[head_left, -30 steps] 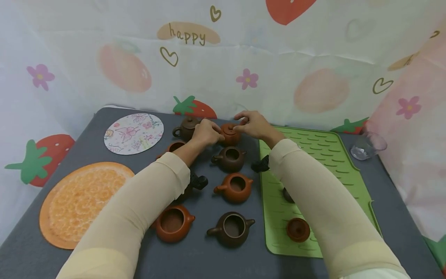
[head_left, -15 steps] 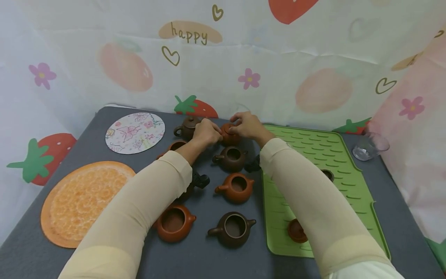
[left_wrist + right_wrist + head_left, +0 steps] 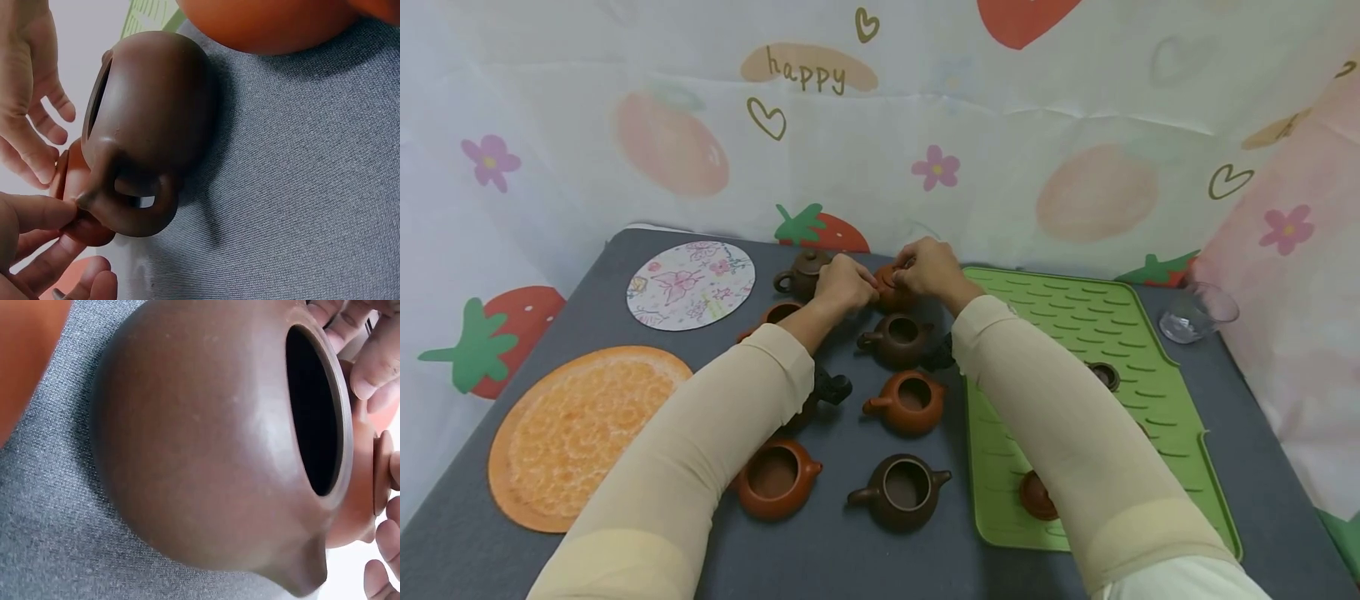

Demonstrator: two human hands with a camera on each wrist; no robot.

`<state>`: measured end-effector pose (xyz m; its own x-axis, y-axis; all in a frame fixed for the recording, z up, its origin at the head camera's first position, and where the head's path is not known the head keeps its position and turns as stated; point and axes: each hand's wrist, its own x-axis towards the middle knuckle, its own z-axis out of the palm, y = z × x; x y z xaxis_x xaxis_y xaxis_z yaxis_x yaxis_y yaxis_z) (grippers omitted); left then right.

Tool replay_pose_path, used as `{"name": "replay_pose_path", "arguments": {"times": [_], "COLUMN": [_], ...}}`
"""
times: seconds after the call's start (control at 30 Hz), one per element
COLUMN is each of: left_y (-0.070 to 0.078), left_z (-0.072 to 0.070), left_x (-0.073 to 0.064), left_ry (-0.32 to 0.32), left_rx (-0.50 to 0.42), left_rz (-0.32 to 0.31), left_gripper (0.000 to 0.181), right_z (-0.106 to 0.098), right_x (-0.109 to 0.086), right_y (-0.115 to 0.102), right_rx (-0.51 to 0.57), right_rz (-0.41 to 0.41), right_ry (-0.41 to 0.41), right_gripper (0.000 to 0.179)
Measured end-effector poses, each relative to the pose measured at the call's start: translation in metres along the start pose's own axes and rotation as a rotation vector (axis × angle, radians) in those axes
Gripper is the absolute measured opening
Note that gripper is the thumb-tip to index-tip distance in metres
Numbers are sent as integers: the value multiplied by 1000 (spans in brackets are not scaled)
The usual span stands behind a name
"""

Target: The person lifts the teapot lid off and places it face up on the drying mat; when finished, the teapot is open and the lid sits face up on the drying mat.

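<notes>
At the back of the table, my left hand (image 3: pixel 846 286) pinches the handle side of an orange clay teapot (image 3: pixel 891 297) between thumb and fingers. My right hand (image 3: pixel 931 265) bends over the top of that pot, its fingertips on the lid (image 3: pixel 382 475), which sits over the pot's mouth. A lidless brown teapot (image 3: pixel 200 431) stands just in front and hides part of the orange one in both wrist views. Left of my left hand is a dark teapot (image 3: pixel 808 273) with its lid on.
Nearer me stand several lidless pots, including an orange teapot (image 3: pixel 912 412) and a dark teapot (image 3: pixel 906 498). On the right, a green mat (image 3: pixel 1075 317) carries loose lids, one a reddish lid (image 3: pixel 1036 497). Beyond it is a clear glass (image 3: pixel 1197 312). Two round mats, orange (image 3: pixel 587 442) and patterned white (image 3: pixel 692 287), lie left.
My right hand has come left and down from beside the orange teapot, its fingers closing in over the lid. My left hand keeps its hold on the pot.
</notes>
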<state>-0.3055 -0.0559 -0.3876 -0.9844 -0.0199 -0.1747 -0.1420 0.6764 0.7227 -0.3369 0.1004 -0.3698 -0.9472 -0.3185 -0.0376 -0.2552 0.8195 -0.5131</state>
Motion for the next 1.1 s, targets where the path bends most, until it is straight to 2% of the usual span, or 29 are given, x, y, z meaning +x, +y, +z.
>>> {"name": "replay_pose_path", "arguments": {"times": [0.27,0.57,0.63,0.8,0.9,1.1], "left_y": [-1,-1,-1,0,-1,-2], "left_z": [-1,-1,-2,-3,-3,-2], "left_x": [0,0,0,0,0,-1], "left_ry": [-11,-11,-14,-21,-20,-24], "left_rx": [-12,-14,-13,-22,-32,-49], "left_rz": [0,3,2,0,0,4], "left_gripper": [7,8,8,9,8,8], "right_z": [-5,-13,-15,-22,-26,-36], "right_x": [-3,-13,-16,-22,-24,-30], "right_y": [1,2,2,2,3,5], "right_rx": [20,98,169,499,668,859], "right_rz": [22,-10,3,80,96,95], "right_ry": [17,30,31,5,-13,-28], "right_gripper": [18,21,20,15,12,9]}}
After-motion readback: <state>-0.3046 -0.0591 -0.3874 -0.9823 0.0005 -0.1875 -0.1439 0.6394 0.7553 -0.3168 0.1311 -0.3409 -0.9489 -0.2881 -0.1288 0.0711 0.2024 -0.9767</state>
